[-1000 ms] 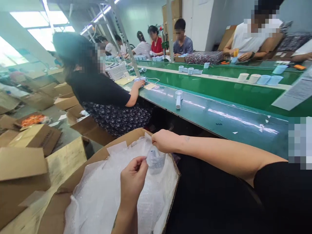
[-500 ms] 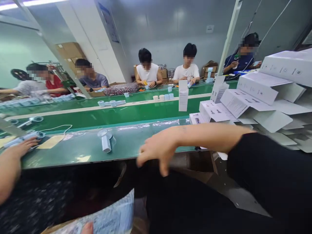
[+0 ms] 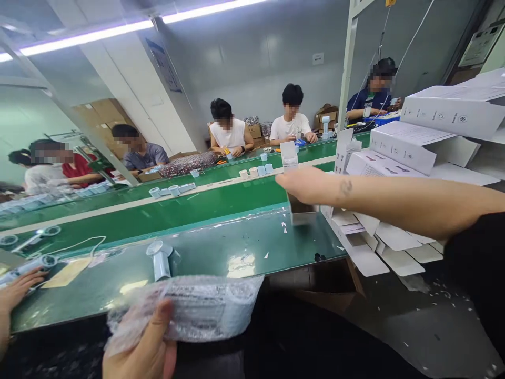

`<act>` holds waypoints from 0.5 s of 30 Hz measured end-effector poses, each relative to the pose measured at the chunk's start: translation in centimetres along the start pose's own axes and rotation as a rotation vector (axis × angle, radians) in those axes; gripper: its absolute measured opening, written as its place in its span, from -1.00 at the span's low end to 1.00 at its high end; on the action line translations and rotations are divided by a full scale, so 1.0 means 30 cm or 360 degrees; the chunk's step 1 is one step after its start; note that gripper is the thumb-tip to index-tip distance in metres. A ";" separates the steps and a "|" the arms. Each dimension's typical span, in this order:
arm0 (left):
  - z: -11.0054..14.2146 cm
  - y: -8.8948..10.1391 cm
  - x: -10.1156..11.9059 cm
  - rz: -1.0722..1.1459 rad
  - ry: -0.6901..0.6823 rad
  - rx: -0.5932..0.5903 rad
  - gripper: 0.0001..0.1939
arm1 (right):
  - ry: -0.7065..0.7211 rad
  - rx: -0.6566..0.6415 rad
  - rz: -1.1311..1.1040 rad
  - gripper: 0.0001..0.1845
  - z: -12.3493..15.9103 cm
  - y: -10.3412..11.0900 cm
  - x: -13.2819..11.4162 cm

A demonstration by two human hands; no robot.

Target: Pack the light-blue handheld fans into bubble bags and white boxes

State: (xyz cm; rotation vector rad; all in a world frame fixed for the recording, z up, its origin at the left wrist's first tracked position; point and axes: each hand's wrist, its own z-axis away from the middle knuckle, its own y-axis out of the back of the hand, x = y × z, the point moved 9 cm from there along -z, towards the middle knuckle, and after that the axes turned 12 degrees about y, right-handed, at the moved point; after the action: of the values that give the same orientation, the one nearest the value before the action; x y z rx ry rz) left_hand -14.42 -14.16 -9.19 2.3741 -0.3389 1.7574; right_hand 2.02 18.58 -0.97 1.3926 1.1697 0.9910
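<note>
The left hand grips a bubble-wrapped package by its left end, thumb across the top and fingers curled beneath. The package lies lengthwise in front of the near edge of the green table; a light blue, rounded form shows through the wrap at its right end, and blurred print runs along its middle. The right hand is at a small white box above the far side of the table; its fingers are hidden, so whether they grip the box or how wide they stand cannot be told. A stack of white boxes with loose flaps rises at the right, partly behind the right forearm. Just beyond the package, a light blue device lies on the table, and paper scraps are scattered to its right. At the left margin, a co-worker's hand rests on another device, beside a tan card. Across the table, four cups, cream and light blue, stand in a row on a pale strip.
</note>
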 end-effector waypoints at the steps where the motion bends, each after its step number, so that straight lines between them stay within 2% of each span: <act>1: -0.020 -0.051 0.059 0.0128 -0.0003 -0.0026 -0.71 | 0.0101 0.0027 0.0010 -0.60 -0.056 0.047 -0.003; 3: -0.058 -0.141 0.186 0.0371 -0.0141 -0.0047 -0.68 | 0.0316 0.0040 -0.0037 -0.63 -0.158 0.096 -0.033; 5: -0.090 -0.213 0.292 0.0523 -0.0356 -0.0017 -0.67 | 0.0494 0.0029 -0.0158 -0.59 -0.239 0.097 -0.081; 7: -0.124 -0.284 0.341 0.0587 -0.0491 0.0006 -0.69 | 0.0592 0.0036 -0.0300 -0.56 -0.297 0.071 -0.126; 9: -0.163 -0.351 0.333 0.0576 -0.0522 -0.0013 -0.70 | 0.0607 0.0045 -0.0457 -0.60 -0.336 0.028 -0.147; 11: -0.202 -0.388 0.291 0.0515 -0.0482 -0.0021 -0.69 | 0.0575 0.0070 -0.0620 -0.65 -0.364 -0.015 -0.142; 13: -0.235 -0.375 0.253 0.0437 -0.0442 0.0005 -0.67 | 0.0518 0.0097 -0.0794 -0.66 -0.390 -0.052 -0.119; 15: -0.253 -0.332 0.257 0.0252 -0.0486 0.0030 -0.66 | 0.0449 0.0101 -0.1033 -0.63 -0.414 -0.081 -0.099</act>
State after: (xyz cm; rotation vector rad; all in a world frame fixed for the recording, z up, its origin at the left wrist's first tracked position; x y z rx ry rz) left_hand -16.44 -3.19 0.40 2.6983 -0.5672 1.4568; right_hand -10.95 18.05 -1.58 0.8306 1.7293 0.6908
